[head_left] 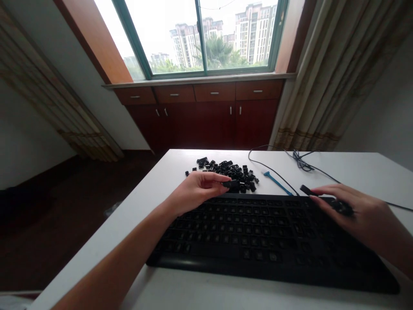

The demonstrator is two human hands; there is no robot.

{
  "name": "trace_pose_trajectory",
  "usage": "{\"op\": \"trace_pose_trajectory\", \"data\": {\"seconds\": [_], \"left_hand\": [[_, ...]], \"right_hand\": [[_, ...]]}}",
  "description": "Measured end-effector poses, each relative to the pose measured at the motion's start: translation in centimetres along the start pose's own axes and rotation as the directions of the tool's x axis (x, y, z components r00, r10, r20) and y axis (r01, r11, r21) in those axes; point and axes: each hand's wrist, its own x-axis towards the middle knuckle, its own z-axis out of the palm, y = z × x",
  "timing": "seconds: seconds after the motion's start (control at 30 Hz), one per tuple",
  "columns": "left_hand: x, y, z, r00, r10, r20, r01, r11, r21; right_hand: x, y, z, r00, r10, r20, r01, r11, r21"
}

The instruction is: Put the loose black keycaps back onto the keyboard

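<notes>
The left hand [195,192] pinches a black keycap [231,184] beside the loose keycaps [226,172] near the table's [206,159] far edge; the right hand [361,215] sits over the keyboard's [258,241] right end on a small black piece [342,208], its grip unclear.

Bright window [196,38] backlights dim room [48,241]; wide-angle edges bowed.

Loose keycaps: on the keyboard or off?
Off. The pile of black keycaps lies on the white table, just beyond the black keyboard's far edge; the left hand pinches one at the pile's near side.
</notes>
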Motion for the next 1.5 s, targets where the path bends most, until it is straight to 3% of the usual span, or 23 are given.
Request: {"op": "trace_pose_trajectory", "data": {"seconds": [0.2,0.37,0.5,0.6,0.7,0.8,0.93,1.0,1.1,1.3,1.4,1.5], "left_hand": [[-0.2,-0.1,0.1,0.998,-0.050,0.036,0.053,0.996,-0.073],[-0.2,-0.2,0.3,0.999,-0.015,0.045,0.017,0.999,-0.038],[-0.3,-0.4,0.7,0.998,0.035,0.051,-0.037,0.999,0.037],[-0.6,-0.2,1.5,0.988,0.152,0.025,-0.154,0.969,0.196],[-0.9,0.2,2.6,0.952,0.304,0.028,-0.288,0.867,0.407],[-1.3,0.3,3.8,0.904,0.412,0.114,-0.403,0.734,0.547],[-1.8,-0.1,5.3,0.804,0.535,0.261,-0.573,0.579,0.580],[-2.0,-0.3,5.8,0.776,0.548,0.311,-0.613,0.543,0.574],[-2.0,-0.4,6.0,0.793,0.499,0.349,-0.604,0.572,0.555],[-1.8,0.1,6.0,0.890,0.346,0.298,-0.453,0.745,0.489],[-1.2,0.6,7.0,0.925,0.309,0.222,-0.379,0.795,0.474],[0.0,1.4,8.8,0.930,0.304,0.208,-0.368,0.795,0.483]], "right_hand": [[-0.3,-0.7,0.3,0.998,-0.067,0.001,0.067,0.997,0.036],[-0.6,-0.8,0.6,0.992,-0.124,0.013,0.123,0.991,0.061],[-0.5,-1.2,0.4,0.990,-0.140,0.017,0.138,0.988,0.073],[-0.3,-1.6,0.0,0.991,-0.135,0.021,0.132,0.987,0.086],[0.2,-1.8,-0.6,0.997,-0.077,0.011,0.076,0.995,0.064],[0.6,-1.4,-1.2,1.000,0.012,-0.015,-0.012,1.000,-0.002],[0.7,-0.2,-1.5,0.991,0.133,-0.008,-0.133,0.984,-0.121],[0.6,0.2,-1.5,0.985,0.173,0.009,-0.170,0.974,-0.148],[0.6,0.1,-1.4,0.980,0.198,0.031,-0.192,0.971,-0.140],[0.9,-0.5,-1.4,0.977,0.211,0.027,-0.208,0.973,-0.097],[1.0,0.1,-1.4,0.974,0.225,0.025,-0.222,0.971,-0.091],[1.0,1.2,-1.4,0.969,0.244,0.045,-0.240,0.967,-0.088]]}}
